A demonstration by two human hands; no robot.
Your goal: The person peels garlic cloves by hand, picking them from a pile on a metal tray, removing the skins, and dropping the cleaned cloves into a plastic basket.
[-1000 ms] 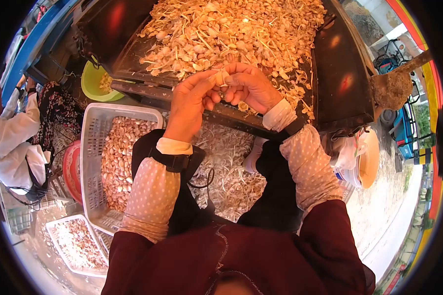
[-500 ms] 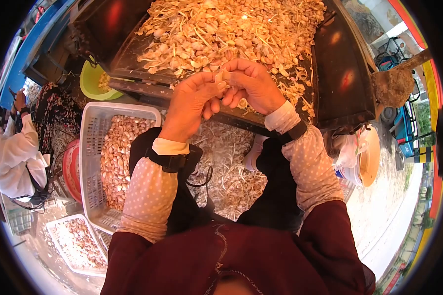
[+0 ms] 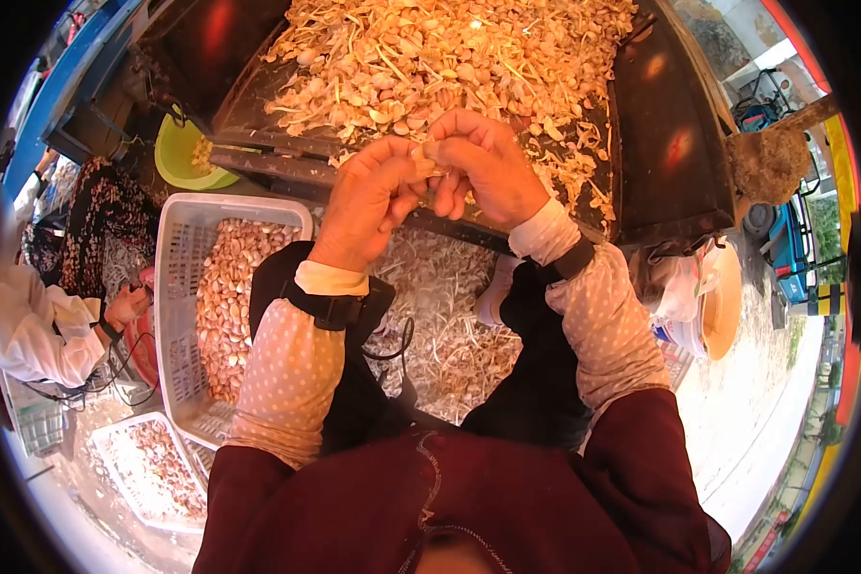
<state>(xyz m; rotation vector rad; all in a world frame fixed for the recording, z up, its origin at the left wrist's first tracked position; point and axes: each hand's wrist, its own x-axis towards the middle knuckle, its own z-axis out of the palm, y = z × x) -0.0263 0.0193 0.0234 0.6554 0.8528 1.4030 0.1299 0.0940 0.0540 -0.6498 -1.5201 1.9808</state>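
Note:
My left hand [image 3: 365,199] and my right hand [image 3: 486,167] meet at the front edge of a dark tray [image 3: 301,170]. Thumbs and fingers of both are pinched together on a small pale piece, which looks like a garlic clove [image 3: 425,165]; the fingertips partly cover it. Behind my hands, a wide heap of garlic cloves and dry skins [image 3: 450,67] covers the tray. To the left of my left wrist, a grey plastic crate [image 3: 184,215] holds many pinkish, unpeeled cloves [image 3: 234,306].
A green bowl [image 3: 177,158] with pale pieces stands behind the crate. At the far left is a co-worker's hand [image 3: 127,306] over a red basin [image 3: 143,349]. A white basket [image 3: 115,430] of cloves lies lower left. Loose skins [image 3: 440,335] cover the ground between my legs.
The co-worker's hand at the left has come down and right to the red basin. My fingers have shifted slightly around the small piece.

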